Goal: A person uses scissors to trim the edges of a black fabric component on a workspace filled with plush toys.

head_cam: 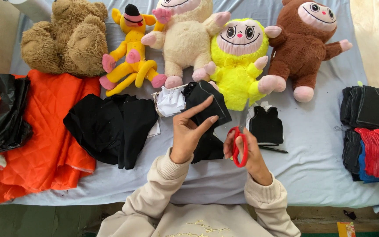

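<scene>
Cream knitted sleeves (154,193) lie nearest, and from them both hands reach over a pale blue sheet-covered bench (312,175). Left hand (188,131) has its grip closed on a small piece of black fabric (207,109), thumb and fingers pinching its lower part so the piece stands up off the sheet. Right hand (251,151) is clenched through the loops of red-handled scissors (239,145), just right of the black piece; whether the blades are parted I cannot tell, as they are hard to see against the fabric.

Cutting or trimming of the black piece looks to be the step in hand. The next cut would call for the edge to be held taut and the blades lined up with it, clear of the left fingers.

Just right of the scissors lies a small black vest-shaped cutout (266,125). Left of the held piece are a crumpled white scrap (170,101), a heap of black cloth (110,127) and orange quilted fabric (44,131). Behind it sits a bright yellow plush doll (237,66) among other soft toys. Far right lie stacks of black and red cut pieces (369,131).
</scene>
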